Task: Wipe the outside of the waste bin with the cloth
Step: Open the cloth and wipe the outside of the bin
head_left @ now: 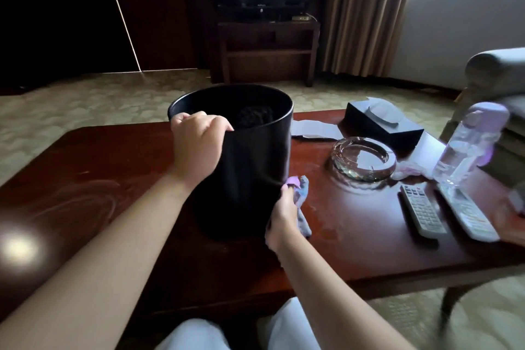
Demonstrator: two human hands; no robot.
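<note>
A black round waste bin (250, 167) stands upright on the dark red wooden table (85, 179), near its middle. My left hand (196, 145) grips the bin's near-left rim, fingers curled over the edge. My right hand (282, 216) holds a purple-blue cloth (301, 193) against the bin's lower right side. Part of the cloth hangs below and behind the hand. Something dark lies inside the bin.
Right of the bin are a glass ashtray (363, 160), a black tissue box (383, 122), a clear bottle with a purple cap (468, 145) and two remote controls (423, 213). A sofa arm (494, 71) stands at far right, a TV stand (267, 48) beyond.
</note>
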